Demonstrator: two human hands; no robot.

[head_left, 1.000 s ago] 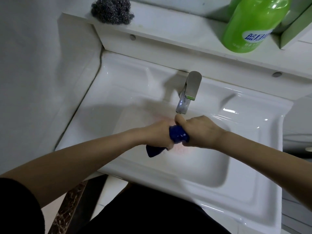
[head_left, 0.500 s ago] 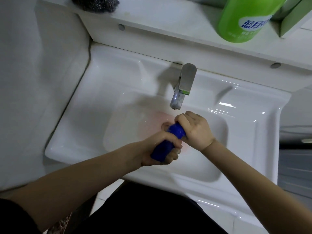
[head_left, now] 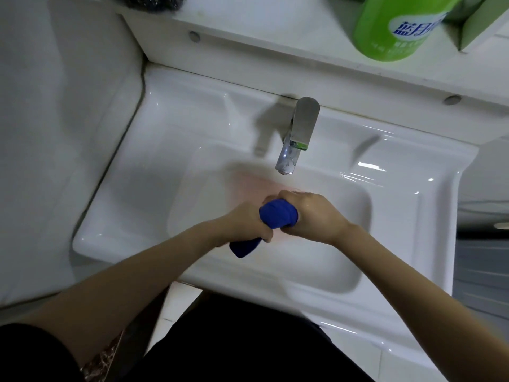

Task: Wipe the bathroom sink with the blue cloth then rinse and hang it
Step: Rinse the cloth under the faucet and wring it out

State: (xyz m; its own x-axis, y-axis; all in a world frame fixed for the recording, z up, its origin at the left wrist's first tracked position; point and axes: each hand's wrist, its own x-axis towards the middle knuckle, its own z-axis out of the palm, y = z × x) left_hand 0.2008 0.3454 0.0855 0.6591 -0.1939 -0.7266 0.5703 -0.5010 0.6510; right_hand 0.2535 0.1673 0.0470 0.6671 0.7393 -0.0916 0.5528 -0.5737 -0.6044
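Since half a second before, the left hand (head_left: 245, 224) and right hand (head_left: 311, 216) had rotated against each other while staying closed tight on the blue cloth (head_left: 278, 215), so the wringing was likely underway and hanging remained. The cloth was a dark, twisted roll at frame centre, over the sink (head_left: 407, 205) basin below the faucet (head_left: 298, 136), one end poking out lower left.

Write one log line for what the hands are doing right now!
step: wringing | left hand: shut on blue cloth | right hand: shut on blue cloth | place: over sink | hung: no
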